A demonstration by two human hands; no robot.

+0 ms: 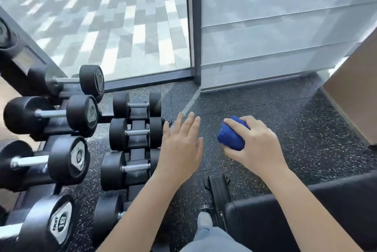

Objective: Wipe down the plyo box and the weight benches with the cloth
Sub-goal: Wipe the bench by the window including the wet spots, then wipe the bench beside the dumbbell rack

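Head view | dumbbells [81, 113] racked along left of frame | black weight bench [306, 211] lower right | left hand [181, 147] centre, fingers straight, holding nothing | right hand [259, 145] centre-right grips blue cloth [230, 135] (bunched up) above speckled floor [306, 119]

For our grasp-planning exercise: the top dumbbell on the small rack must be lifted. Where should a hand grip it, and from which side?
Probably the steel handle, from above. It lies level and bare between two black heads too wide to wrap, and the rack blocks it from below.
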